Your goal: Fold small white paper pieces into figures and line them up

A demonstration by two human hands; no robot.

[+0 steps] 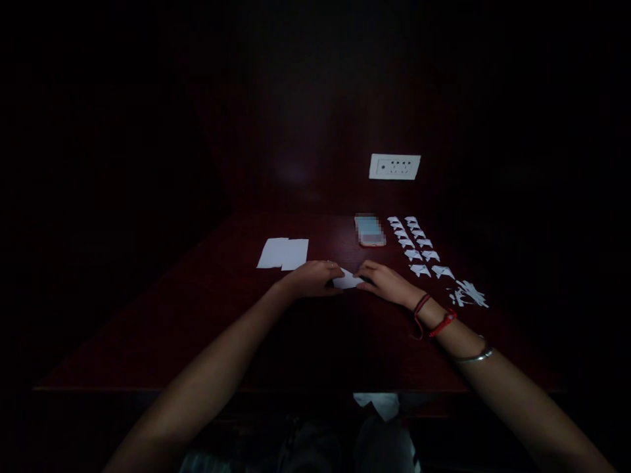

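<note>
My left hand and my right hand meet over a small white piece of paper lying on the dark red table. Each hand pinches one side of the paper with closed fingers. My right wrist carries red bands and a metal bangle.
Two white paper sheets lie to the left. A phone sits behind the hands. Two rows of several small folded paper pieces run to the right, with a heap of paper scraps below them. A white socket plate is on the back wall.
</note>
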